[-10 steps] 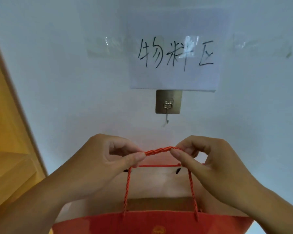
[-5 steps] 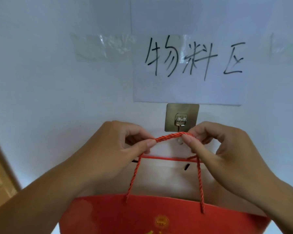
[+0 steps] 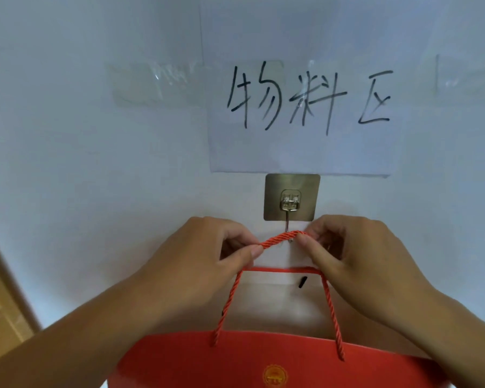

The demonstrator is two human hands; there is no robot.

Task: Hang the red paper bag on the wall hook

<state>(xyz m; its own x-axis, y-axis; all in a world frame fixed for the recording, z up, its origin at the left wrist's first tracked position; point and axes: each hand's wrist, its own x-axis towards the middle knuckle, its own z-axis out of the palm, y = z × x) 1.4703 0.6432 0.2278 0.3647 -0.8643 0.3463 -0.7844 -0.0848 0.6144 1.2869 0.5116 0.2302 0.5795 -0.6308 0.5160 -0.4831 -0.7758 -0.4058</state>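
A red paper bag (image 3: 263,362) with a gold emblem hangs from its twisted red rope handle (image 3: 282,238). My left hand (image 3: 196,261) pinches the handle's left part between thumb and forefinger. My right hand (image 3: 356,256) pinches its right part. The stretch of rope between my fingers arches right at the lower end of the metal wall hook (image 3: 289,214), which sits on a square brushed-metal adhesive plate on the white wall. The hook's tip is hidden behind the rope. The bag's far rim shows as a thin red line beneath my fingers.
A white paper sign (image 3: 300,113) with black handwritten characters is taped to the wall just above the hook plate. Clear tape strips (image 3: 154,82) run off to either side of it. A wooden door frame (image 3: 3,298) stands at the lower left.
Both hands have raised the bag's handle from well below the hook up to the hook's lower end. The view has closed in on the wall.
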